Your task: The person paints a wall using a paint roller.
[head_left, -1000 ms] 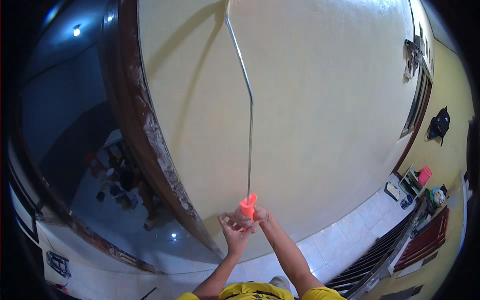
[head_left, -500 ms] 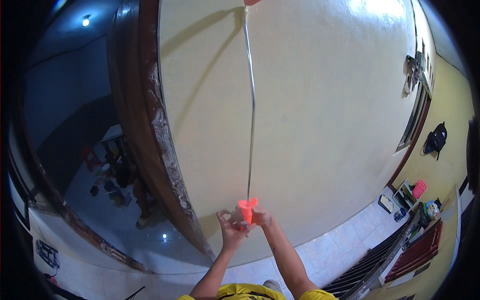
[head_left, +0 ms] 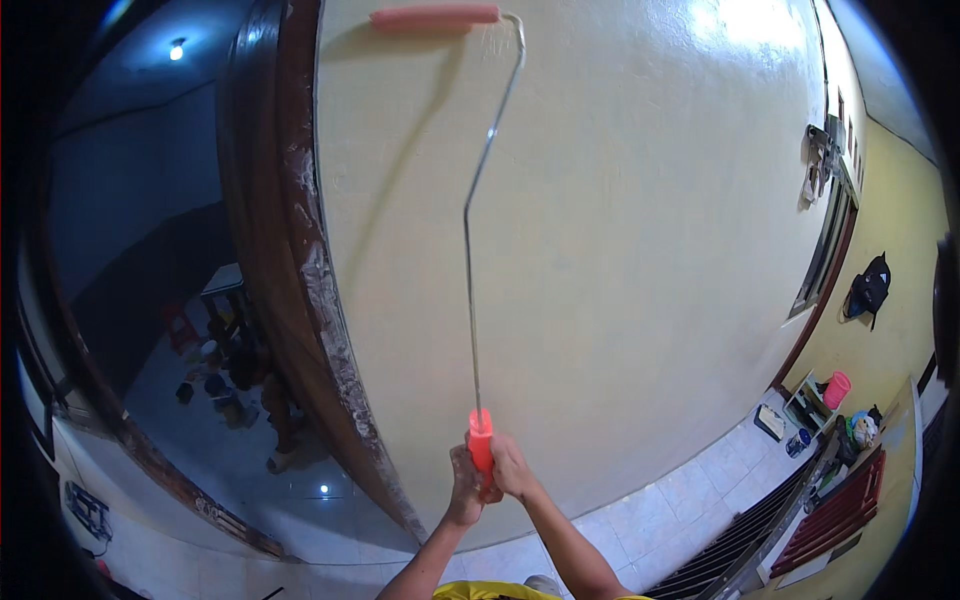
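Both my hands are wrapped round the bright orange-pink handle (head_left: 481,450) of a long paint roller. My left hand (head_left: 466,487) grips it from the left and below, and my right hand (head_left: 510,466) closes on its right side. From the handle a thin bent metal rod (head_left: 470,260) runs upward. At its far end sits a pink roller sleeve (head_left: 435,16), lying sideways high against the pale yellow wall (head_left: 620,250). The sleeve casts a shadow just beneath it; whether it presses on the wall I cannot tell.
At the wall's left edge stands a brown door frame (head_left: 335,270) with worn patches, opening to a dim room with a red stool (head_left: 180,328). To the right are a dark backpack (head_left: 870,288), a pink bucket (head_left: 836,388), a paint can (head_left: 798,442) and a black metal grille (head_left: 715,535).
The roller has turned, so its sleeve now shows fully at the upper left. The handle has shifted slightly left and down, and my fingers have closed more firmly round it.
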Available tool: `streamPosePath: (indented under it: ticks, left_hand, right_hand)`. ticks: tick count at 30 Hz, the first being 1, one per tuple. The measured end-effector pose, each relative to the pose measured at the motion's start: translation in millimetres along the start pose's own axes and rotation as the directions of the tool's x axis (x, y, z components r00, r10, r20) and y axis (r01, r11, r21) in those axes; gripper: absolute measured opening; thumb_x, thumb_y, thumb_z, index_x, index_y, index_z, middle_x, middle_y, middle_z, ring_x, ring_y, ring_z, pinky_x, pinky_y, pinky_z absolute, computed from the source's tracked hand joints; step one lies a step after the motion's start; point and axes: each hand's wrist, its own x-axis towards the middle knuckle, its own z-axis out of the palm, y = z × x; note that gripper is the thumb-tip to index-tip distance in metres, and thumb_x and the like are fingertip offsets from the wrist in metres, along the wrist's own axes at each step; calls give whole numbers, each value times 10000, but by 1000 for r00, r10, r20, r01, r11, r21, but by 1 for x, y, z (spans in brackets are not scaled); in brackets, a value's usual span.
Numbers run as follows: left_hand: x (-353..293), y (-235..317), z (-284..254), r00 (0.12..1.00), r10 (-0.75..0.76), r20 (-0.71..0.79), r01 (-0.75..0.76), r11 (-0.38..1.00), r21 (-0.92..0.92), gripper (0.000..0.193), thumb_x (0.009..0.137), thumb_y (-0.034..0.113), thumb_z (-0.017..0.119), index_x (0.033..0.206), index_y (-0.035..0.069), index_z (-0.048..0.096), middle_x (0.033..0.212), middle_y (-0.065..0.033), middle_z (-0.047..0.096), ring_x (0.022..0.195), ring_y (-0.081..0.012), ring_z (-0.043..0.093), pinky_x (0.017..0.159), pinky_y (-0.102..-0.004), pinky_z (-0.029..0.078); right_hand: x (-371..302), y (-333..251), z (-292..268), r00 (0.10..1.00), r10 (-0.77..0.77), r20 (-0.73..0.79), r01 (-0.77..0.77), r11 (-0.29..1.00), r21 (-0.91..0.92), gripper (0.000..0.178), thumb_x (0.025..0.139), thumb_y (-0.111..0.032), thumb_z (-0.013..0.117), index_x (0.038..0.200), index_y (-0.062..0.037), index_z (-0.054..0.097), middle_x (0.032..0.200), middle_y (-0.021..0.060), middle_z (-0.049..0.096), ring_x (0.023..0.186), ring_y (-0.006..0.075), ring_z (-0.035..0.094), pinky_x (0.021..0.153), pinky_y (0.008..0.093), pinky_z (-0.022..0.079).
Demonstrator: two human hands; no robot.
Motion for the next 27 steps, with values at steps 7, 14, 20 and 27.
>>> streamPosePath:
  ticks: [7, 14, 20, 27]
  left_hand:
    - [-45, -60, -26, 997, -70, 10, 67, 977, 204, 577, 858, 559, 511, 1213, 162, 289, 1029, 8, 392, 860, -74, 473, 665, -225, 428]
    - [35, 13, 45, 947, -288, 145, 305, 945, -118, 523, 931, 488, 429, 1257, 130, 232, 1033, -14, 275, 904, -112, 407, 743, -257, 412]
    - [-23, -70, 5, 980, -104, 172, 37, 933, 357, 572, 939, 463, 429, 1286, 81, 184, 1090, -44, 303, 970, -144, 377, 846, -314, 376]
    - [-101, -132, -37, 952, -265, 152, 206, 924, 321, 510, 966, 395, 376, 1323, 71, 211, 1215, -89, 294, 1075, -185, 354, 980, -344, 284]
  right_hand:
    - [-68, 38, 6, 960, 35, -279, -103, 967, -233, 306, 952, -284, 414, 872, -5, 509, 689, 20, 472, 653, 101, 429, 586, 271, 401]
    - [6, -82, -5, 922, 90, -378, -166, 971, -173, 338, 962, -319, 420, 816, -22, 489, 604, 7, 470, 513, 72, 444, 456, 237, 375]
    - [-56, -2, -39, 897, 377, -232, -407, 908, -100, 373, 960, -362, 402, 811, -33, 494, 591, 0, 482, 494, 74, 470, 439, 233, 389]
    - [-125, 40, -15, 889, 376, -261, -415, 903, -112, 327, 944, -293, 427, 822, -9, 534, 628, -1, 478, 591, 74, 454, 526, 254, 403]
